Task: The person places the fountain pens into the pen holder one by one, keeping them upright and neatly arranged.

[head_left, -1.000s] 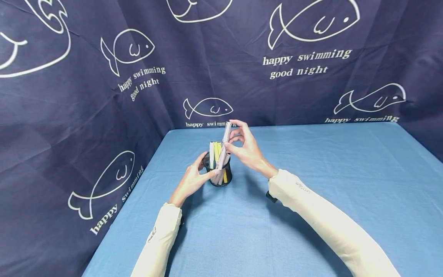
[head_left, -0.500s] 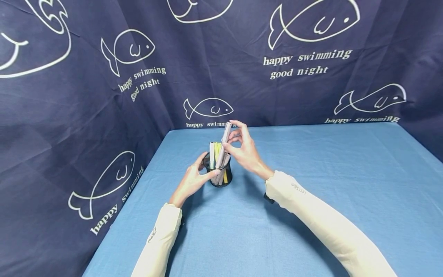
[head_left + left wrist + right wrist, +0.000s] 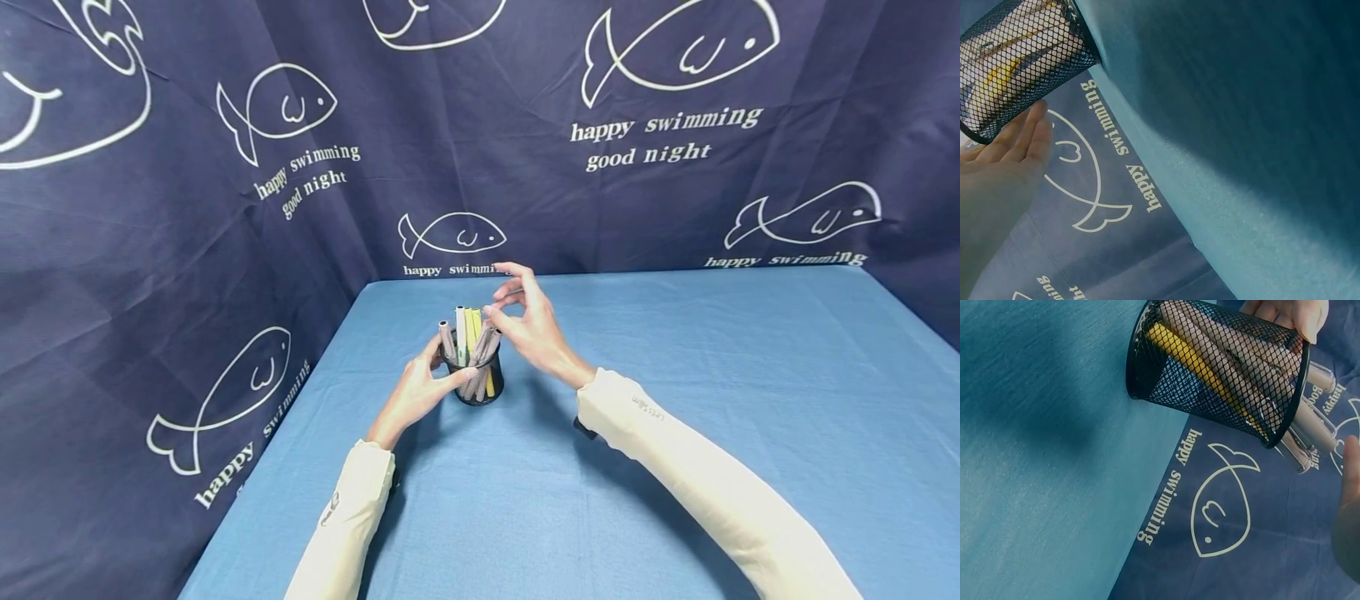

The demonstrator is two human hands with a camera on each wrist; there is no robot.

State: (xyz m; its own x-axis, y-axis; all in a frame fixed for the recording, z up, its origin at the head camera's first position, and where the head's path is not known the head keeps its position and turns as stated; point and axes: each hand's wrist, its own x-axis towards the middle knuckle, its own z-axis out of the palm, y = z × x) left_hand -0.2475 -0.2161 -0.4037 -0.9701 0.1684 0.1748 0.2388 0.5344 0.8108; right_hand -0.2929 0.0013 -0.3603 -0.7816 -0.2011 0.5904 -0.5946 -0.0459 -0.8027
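Note:
A black mesh pen holder [image 3: 489, 385] stands upright on the blue table. Around its side, my left hand [image 3: 420, 392] grips it, with the thumb at the near rim. Inside are several pens: a white pen [image 3: 461, 327], yellow pens [image 3: 472, 323] and greyish-pink pens [image 3: 446, 335], one leaning left over the rim. Just above and right of the pen tops hovers my right hand [image 3: 534, 327], its fingers spread apart and holding nothing. The right wrist view shows the pen holder's mesh [image 3: 1222, 369] with the pen ends jutting out, a right-hand fingertip close by.
The blue cloth-covered table [image 3: 675, 400] extends to the right and toward me. A dark blue curtain [image 3: 525, 183] with white fish drawings hangs behind the table and along its left side.
My right hand has let go of a greyish-pink pen, which has dropped down into the pen holder. One pen now leans at the left rim. My left hand stays in place.

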